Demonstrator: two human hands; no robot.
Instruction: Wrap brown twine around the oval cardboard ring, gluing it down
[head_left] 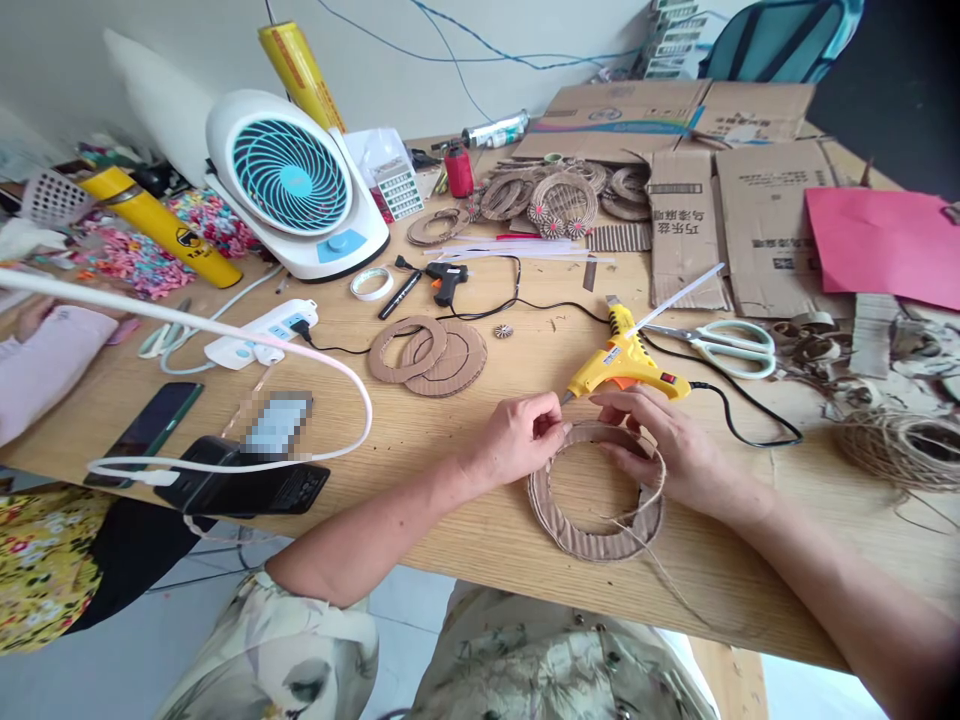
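Note:
A ring of brown corrugated cardboard (592,543) is at the table's near edge, directly in front of me. My left hand (523,437) pinches its upper left rim with thumb and forefinger. On the upper right side, my right hand (667,450) grips the ring, its thumb inside the hole and its fingers over the top. A thin strand of twine (671,585) crosses the ring's right side and trails toward the table edge. Just beyond my hands lies a yellow hot glue gun (619,362) with a clear glue stick in its back, its nozzle close to my left fingertips.
Scissors (731,345) and a twine coil (904,445) lie to the right. Ahead are two cardboard rounds (450,360) and a small black glue gun (448,283). Leftward stand a fan (292,180), a power strip (262,330) and phones (150,430). Another person's sleeve (56,365) shows far left.

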